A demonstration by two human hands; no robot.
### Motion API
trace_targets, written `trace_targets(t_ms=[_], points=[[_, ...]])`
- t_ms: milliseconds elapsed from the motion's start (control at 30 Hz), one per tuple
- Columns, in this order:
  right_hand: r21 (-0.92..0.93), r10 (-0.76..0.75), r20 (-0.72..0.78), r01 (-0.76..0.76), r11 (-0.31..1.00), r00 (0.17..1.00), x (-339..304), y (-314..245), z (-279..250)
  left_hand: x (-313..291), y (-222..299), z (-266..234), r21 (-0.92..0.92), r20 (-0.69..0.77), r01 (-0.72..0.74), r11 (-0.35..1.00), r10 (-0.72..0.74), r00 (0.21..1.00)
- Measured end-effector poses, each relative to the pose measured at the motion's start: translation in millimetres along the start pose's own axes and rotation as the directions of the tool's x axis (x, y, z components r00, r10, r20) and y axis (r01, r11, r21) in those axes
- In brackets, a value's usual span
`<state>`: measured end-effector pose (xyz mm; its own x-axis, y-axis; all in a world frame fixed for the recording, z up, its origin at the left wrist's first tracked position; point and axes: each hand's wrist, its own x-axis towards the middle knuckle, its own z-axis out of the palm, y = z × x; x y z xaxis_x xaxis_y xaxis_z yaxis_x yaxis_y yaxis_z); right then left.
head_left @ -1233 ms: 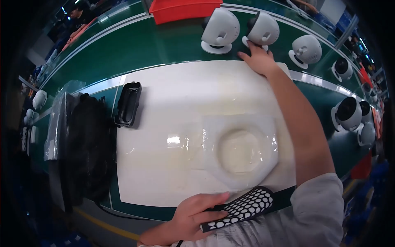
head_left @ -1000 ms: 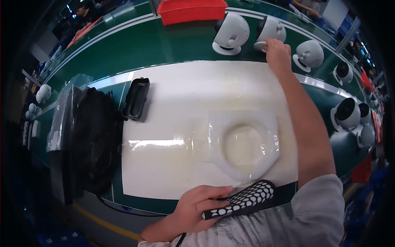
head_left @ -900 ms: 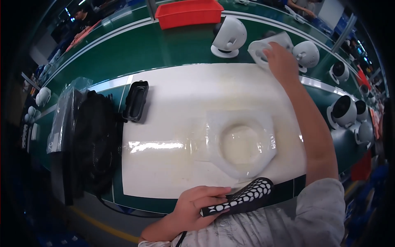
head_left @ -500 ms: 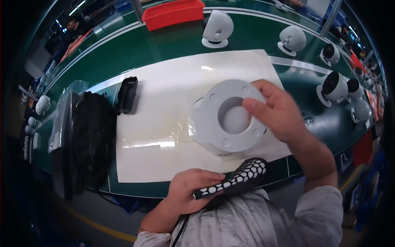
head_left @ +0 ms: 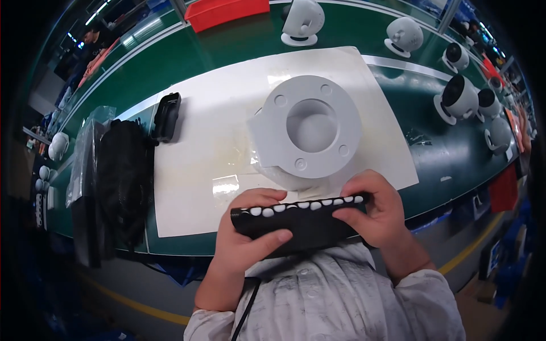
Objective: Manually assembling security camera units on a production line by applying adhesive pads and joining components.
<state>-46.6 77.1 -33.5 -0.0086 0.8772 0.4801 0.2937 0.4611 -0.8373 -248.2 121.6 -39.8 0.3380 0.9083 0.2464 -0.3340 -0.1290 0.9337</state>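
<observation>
Close to my body I hold a black, soft-looking piece with white rounded patches along its top edge [head_left: 298, 227]. My left hand [head_left: 243, 236] grips its left end, thumb on the near face. The right end sits between the thumb and fingers of my right hand [head_left: 378, 213]. Just beyond it, on the white mat [head_left: 210, 153], stands a light grey round fixture [head_left: 267, 133]. It has a large round opening, several small round recesses and a flat-sided extension at its left. Neither hand touches the fixture. The far face of the patterned piece is hidden.
At the mat's left edge lies a small black tray-like case [head_left: 167, 117], beside a black bag [head_left: 125, 176] and clear plastic wrapping [head_left: 94, 148]. A white round-headed device [head_left: 304, 23] stands at the back, below a red bin [head_left: 227, 12]. Several similar devices [head_left: 460, 96] stand at the right.
My right hand has left the grey fixture and come down to grip the patterned piece's right end. The piece now lies more level, held by both hands. The whole view has shifted slightly.
</observation>
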Motion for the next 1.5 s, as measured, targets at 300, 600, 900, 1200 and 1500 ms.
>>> trace_targets(t_ms=[300, 600, 900, 1200, 1500], points=[[-0.048, 0.108, 0.053, -0.106, 0.993, 0.993, 1.7, -7.4, -7.8, -11.9, 2.5, -2.7, 0.149, -0.084, 0.055, 0.987, -0.043, 0.996], [-0.284, -0.294, -0.08, 0.261, 0.923, 0.952, 0.8, 5.1, -4.4, -17.5, -1.7, -2.4, 0.233, -0.076, 0.024, 0.972, -0.007, 0.997], [-0.299, -0.376, 0.112, 0.392, 0.87, 0.92, 5.0, -0.2, -4.9, -12.9, -2.4, -1.9, 0.45, 0.074, -0.179, 0.875, 0.163, 0.984], [-0.015, -0.198, 0.391, 0.221, 0.975, 0.899, 32.5, -36.2, -5.9, -5.3, 4.8, 3.2, 0.464, 0.234, -0.311, 0.829, 0.225, 0.946], [0.097, -0.372, -0.057, 0.376, 0.921, 0.926, 103.6, -21.2, -25.8, 8.7, 10.0, 7.2, 0.558, 0.302, -0.488, 0.671, 0.383, 0.873]])
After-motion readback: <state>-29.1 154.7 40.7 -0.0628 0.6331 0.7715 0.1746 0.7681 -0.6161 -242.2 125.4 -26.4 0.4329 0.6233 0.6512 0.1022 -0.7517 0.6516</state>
